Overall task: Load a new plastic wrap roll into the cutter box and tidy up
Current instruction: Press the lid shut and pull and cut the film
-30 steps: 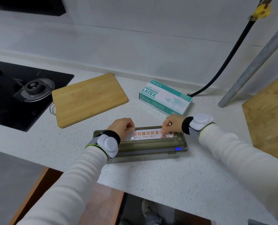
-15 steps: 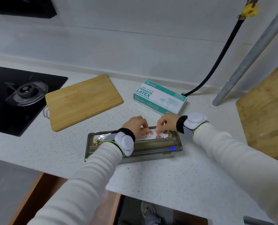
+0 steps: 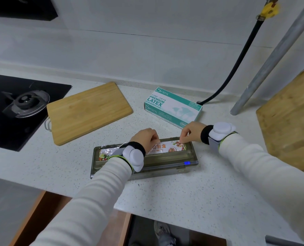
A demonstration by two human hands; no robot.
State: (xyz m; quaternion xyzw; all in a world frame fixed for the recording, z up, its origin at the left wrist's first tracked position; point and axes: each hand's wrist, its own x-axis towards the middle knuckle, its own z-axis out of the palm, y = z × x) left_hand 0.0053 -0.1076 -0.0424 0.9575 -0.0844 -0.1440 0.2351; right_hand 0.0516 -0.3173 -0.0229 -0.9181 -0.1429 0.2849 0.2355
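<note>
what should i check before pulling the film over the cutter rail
1. Roll seated: ok. The plastic wrap roll lies lengthwise inside the cutter box.
2. Grip: ok. The left hand and right hand both pinch the film at the roll.
3. Film edge lifted evenly: cannot tell, because the film is clear.
4. Blue slider parked: ok, at the rail's right end.
5. Room behind: ok. The glove box sits apart from the cutter box.
</note>
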